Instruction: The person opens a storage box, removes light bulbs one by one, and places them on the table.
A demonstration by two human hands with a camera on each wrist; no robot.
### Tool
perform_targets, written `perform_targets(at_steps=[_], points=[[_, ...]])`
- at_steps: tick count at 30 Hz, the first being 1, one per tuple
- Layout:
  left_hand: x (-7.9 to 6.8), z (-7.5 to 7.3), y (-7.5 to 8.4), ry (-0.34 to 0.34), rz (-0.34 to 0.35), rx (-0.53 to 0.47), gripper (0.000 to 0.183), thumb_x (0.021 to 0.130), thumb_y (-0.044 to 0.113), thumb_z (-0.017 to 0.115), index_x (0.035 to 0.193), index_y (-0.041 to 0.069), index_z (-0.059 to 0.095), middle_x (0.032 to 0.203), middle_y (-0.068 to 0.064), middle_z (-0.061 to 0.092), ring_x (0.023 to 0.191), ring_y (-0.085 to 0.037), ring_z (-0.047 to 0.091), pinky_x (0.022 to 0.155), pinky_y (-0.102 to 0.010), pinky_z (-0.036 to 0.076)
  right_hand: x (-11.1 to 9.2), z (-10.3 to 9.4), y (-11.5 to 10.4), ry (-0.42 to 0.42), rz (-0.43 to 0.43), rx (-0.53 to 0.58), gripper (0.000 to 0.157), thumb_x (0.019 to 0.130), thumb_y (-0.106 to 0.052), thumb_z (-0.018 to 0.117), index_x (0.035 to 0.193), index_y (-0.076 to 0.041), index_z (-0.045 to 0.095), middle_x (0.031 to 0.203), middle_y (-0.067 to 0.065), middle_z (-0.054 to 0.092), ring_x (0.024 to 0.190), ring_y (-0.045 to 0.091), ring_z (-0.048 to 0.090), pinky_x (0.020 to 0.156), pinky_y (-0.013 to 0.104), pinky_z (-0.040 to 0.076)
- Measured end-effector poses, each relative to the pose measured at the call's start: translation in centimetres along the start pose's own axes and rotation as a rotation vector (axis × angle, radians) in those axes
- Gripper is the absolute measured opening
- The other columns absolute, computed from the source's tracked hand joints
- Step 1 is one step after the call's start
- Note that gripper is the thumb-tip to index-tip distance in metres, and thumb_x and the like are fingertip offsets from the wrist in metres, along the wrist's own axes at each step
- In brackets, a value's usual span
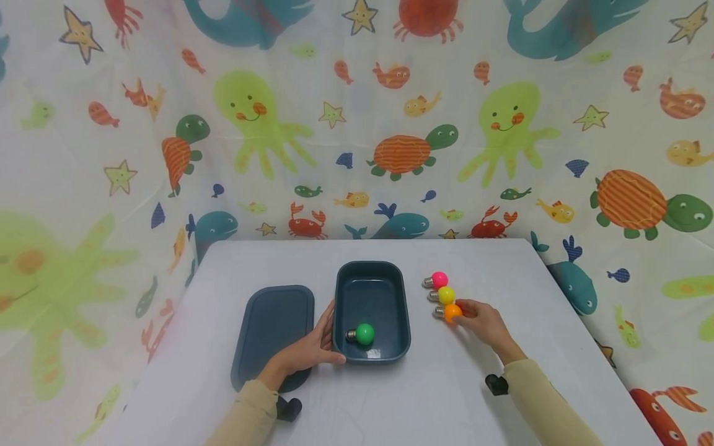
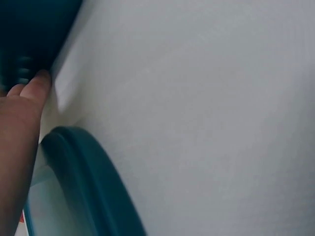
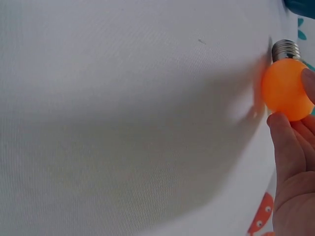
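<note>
In the head view a dark blue-green box [image 1: 370, 291] stands open-topped mid-table, with a green light bulb [image 1: 365, 334] lying inside near its front. My left hand [image 1: 312, 347] rests against the box's left wall, fingers along the side and thumb at the front corner. The left wrist view shows those fingers [image 2: 37, 87] touching the wall. To the right of the box, my right hand [image 1: 484, 321] pinches an orange light bulb [image 1: 453, 313] between thumb and fingers. Beside it lie a yellow light bulb [image 1: 446, 295] and a pink light bulb [image 1: 440, 280], metal bases pointing left.
A flat lid [image 1: 273, 334] of the same colour lies left of the box, partly under my left forearm in the head view. The white table [image 1: 401, 402] ends at a curtain [image 1: 334, 155] printed with sea animals, at the back and sides.
</note>
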State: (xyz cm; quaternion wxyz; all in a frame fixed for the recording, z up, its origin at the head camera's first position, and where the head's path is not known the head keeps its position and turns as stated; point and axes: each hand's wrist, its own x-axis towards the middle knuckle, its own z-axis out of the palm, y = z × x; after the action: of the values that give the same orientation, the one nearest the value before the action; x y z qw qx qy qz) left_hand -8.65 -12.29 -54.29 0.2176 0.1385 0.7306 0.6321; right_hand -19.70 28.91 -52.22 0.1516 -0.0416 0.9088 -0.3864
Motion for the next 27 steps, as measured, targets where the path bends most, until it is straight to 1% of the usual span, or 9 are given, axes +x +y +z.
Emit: perform_targets(at_steps=[2, 11, 16, 21, 24, 27], points=[[0.0, 0.0, 0.1, 0.001, -0.002, 0.000, 0.119, 0.086, 0.014, 0.076, 0.152, 0.036, -0.020, 0.164, 0.001, -0.011, 0.150, -0.021, 0.006, 0.118, -0.043, 0.022, 0.0, 0.1, 0.1, 0.001, 0.010, 0.008, 0.053, 0.093, -0.019, 0.069, 0.138, 0.002, 0.052, 0.135, 0.023, 0.055, 0.119, 0.037, 0.055, 0.100, 0.048, 0.048], [0.0, 0.1, 0.1, 0.002, 0.001, 0.011, 0.120, 0.086, 0.015, 0.076, 0.153, 0.034, -0.021, 0.164, -0.001, -0.011, 0.150, -0.023, 0.007, 0.117, -0.044, 0.022, 0.3, 0.2, 0.1, -0.002, 0.054, 0.047, 0.058, 0.093, -0.025, 0.068, 0.142, -0.001, 0.048, 0.139, 0.022, 0.052, 0.122, 0.036, 0.053, 0.101, 0.047, 0.047], [-0.1, 0.2, 0.0, 0.003, 0.002, 0.013, 0.120, 0.085, 0.017, 0.077, 0.153, 0.035, -0.020, 0.164, -0.001, -0.011, 0.150, -0.022, 0.007, 0.117, -0.043, 0.022, 0.1, -0.1, -0.1, -0.007, 0.049, 0.040, 0.061, 0.093, -0.027, 0.068, 0.143, 0.000, 0.046, 0.141, 0.022, 0.051, 0.124, 0.037, 0.051, 0.102, 0.048, 0.046], [0.0, 0.1, 0.1, 0.001, 0.002, 0.011, 0.120, 0.085, 0.016, 0.077, 0.153, 0.035, -0.020, 0.164, -0.001, -0.011, 0.150, -0.022, 0.006, 0.117, -0.043, 0.022, 0.3, -0.8, -0.7, 0.026, 0.020, 0.023, 0.061, 0.094, -0.028, 0.067, 0.144, -0.001, 0.045, 0.141, 0.022, 0.051, 0.127, 0.038, 0.050, 0.103, 0.048, 0.045], [-0.1, 0.1, 0.2, 0.001, -0.002, 0.011, 0.120, 0.085, 0.016, 0.077, 0.153, 0.035, -0.020, 0.164, -0.002, -0.011, 0.150, -0.023, 0.006, 0.117, -0.043, 0.022, 0.5, -1.2, -1.3, 0.038, 0.011, 0.046, 0.062, 0.095, -0.030, 0.066, 0.145, -0.001, 0.043, 0.141, 0.022, 0.051, 0.128, 0.038, 0.049, 0.103, 0.048, 0.045], [-0.1, 0.1, 0.2, 0.001, -0.008, 0.013, 0.120, 0.085, 0.017, 0.077, 0.153, 0.034, -0.020, 0.164, -0.002, -0.011, 0.150, -0.023, 0.007, 0.117, -0.043, 0.022, 0.6, -1.4, -2.2, 0.045, 0.015, 0.080, 0.062, 0.095, -0.032, 0.065, 0.145, -0.003, 0.044, 0.141, 0.020, 0.052, 0.129, 0.036, 0.049, 0.103, 0.047, 0.045]])
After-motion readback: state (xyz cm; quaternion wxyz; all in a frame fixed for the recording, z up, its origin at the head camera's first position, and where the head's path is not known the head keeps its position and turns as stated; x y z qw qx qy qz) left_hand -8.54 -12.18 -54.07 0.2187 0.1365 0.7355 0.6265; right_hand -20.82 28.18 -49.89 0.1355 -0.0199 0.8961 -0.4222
